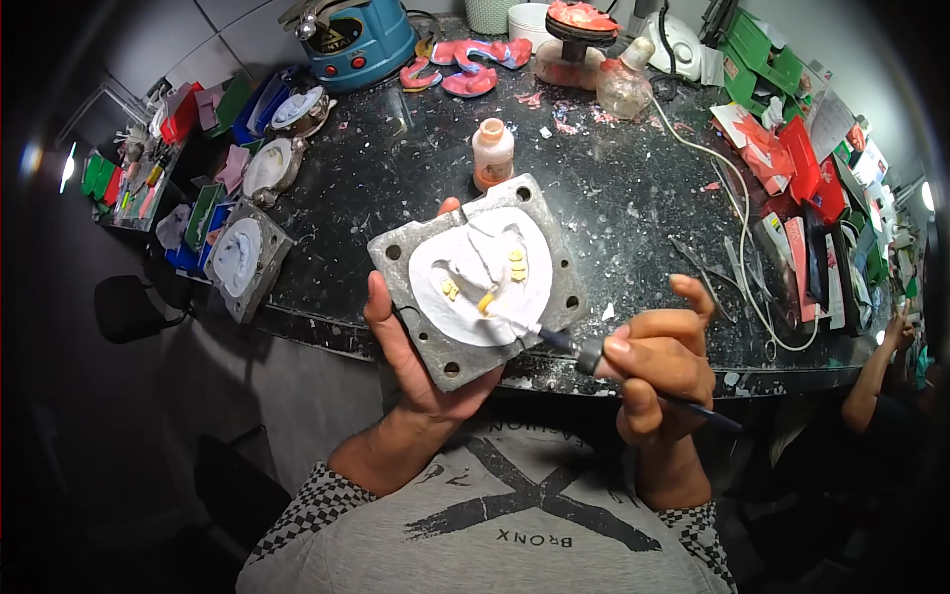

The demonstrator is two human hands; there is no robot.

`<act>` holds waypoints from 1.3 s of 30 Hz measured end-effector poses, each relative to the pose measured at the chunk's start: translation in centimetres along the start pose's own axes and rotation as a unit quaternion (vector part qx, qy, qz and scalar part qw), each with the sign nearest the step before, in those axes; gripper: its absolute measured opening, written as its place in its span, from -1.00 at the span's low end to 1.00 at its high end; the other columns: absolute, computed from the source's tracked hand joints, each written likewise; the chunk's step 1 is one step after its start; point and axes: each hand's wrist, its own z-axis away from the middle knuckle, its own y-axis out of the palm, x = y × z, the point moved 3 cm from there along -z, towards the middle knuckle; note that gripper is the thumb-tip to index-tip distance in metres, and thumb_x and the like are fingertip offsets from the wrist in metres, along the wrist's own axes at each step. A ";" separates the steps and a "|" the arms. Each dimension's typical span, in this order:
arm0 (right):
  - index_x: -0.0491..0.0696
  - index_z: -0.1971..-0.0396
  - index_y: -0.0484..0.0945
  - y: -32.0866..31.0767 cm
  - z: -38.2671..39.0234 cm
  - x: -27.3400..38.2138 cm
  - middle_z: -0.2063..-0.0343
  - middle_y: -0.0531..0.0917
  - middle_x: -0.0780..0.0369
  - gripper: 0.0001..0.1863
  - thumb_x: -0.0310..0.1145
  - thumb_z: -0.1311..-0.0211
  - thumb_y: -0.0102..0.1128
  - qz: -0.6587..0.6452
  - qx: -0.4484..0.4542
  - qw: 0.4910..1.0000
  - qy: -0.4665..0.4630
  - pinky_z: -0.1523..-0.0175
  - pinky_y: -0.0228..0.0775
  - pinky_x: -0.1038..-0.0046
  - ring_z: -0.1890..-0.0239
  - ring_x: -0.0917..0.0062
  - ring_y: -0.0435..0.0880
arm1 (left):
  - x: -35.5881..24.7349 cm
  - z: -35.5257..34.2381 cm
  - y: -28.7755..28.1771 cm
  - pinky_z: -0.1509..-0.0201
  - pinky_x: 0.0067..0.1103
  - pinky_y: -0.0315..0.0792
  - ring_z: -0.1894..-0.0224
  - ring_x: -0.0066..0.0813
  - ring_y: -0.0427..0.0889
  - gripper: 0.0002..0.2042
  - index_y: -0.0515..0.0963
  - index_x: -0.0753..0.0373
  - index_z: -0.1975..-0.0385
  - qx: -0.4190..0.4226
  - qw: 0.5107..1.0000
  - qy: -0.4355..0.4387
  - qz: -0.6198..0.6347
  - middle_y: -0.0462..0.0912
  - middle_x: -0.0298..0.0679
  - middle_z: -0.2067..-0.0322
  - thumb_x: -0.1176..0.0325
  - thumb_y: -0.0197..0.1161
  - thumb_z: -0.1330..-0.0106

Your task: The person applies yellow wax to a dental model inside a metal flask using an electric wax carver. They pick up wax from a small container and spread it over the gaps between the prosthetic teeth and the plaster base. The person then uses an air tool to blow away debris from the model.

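My left hand [416, 371] holds up a grey metal dental flask half [401, 259], tilted, its fingers and thumb at the sides and below. White plaster [450, 322] fills the flask, and several yellowish teeth [517, 265] sit in it around a horseshoe-shaped ridge. In my right hand [668, 361], pinched between thumb and fingers, is a slim dark-handled brush [703, 411] with a dark collar. Its pale tip reaches over the plaster close to the front teeth; whether it touches cannot be told. Just beyond the flask stands an uncapped small bottle [493, 153] with pinkish-orange contents.
Other plaster-filled flasks [237, 255] line the table's left side. At the back are a blue machine [361, 49], red-and-blue moulded pieces [470, 71] and a glass burner [625, 84]. Metal hand tools [705, 267] and a pale cable [744, 193] lie right. Another person's arm [871, 381] shows far right.
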 end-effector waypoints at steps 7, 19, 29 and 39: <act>0.03 0.14 0.69 0.1 0.1 0.1 0.48 0.75 0.50 -0.79 -0.32 -0.24 0.26 -0.047 0.011 0.999 0.018 -0.43 0.05 0.16 0.26 0.66 0.64 | 0.0 0.0 0.1 -0.50 -0.11 0.20 -0.45 -0.06 0.26 -0.09 0.02 0.20 -0.51 -0.001 0.999 0.015 -0.044 0.21 -0.03 -0.44 -0.36 0.01 -0.36; -0.07 0.22 0.71 0.9 -0.5 0.0 0.49 0.77 0.42 -0.77 -0.27 -0.34 0.17 -0.129 0.010 0.991 0.045 -0.44 0.00 0.15 0.33 0.62 0.64 | -0.1 0.3 0.4 -0.53 -0.05 0.12 -0.49 -0.02 0.19 0.01 -0.05 0.18 -0.54 0.004 0.995 0.031 -0.096 0.14 -0.01 -0.47 -0.52 -0.13 -0.31; -0.04 0.31 0.68 -1.7 -0.4 -0.7 0.60 0.68 0.45 -0.76 -0.23 -0.36 0.10 -0.139 -0.047 0.988 0.043 -0.38 0.11 0.13 0.40 0.63 0.57 | 0.0 1.1 0.7 -0.54 -0.05 0.11 -0.49 0.00 0.18 0.14 -0.13 0.24 -0.54 0.032 0.978 0.081 -0.187 0.12 0.05 -0.45 -0.57 0.00 -0.20; -0.04 0.16 0.63 -0.6 1.6 -0.8 0.57 0.71 0.41 -0.76 -0.21 -0.45 0.06 -0.015 -0.049 0.998 0.030 -0.38 0.12 0.11 0.32 0.58 0.63 | 0.6 1.2 1.0 -0.56 -0.05 0.07 -0.50 0.02 0.13 0.16 -0.19 0.21 -0.54 0.031 0.928 0.152 -0.338 0.06 0.04 -0.47 -0.61 -0.07 -0.17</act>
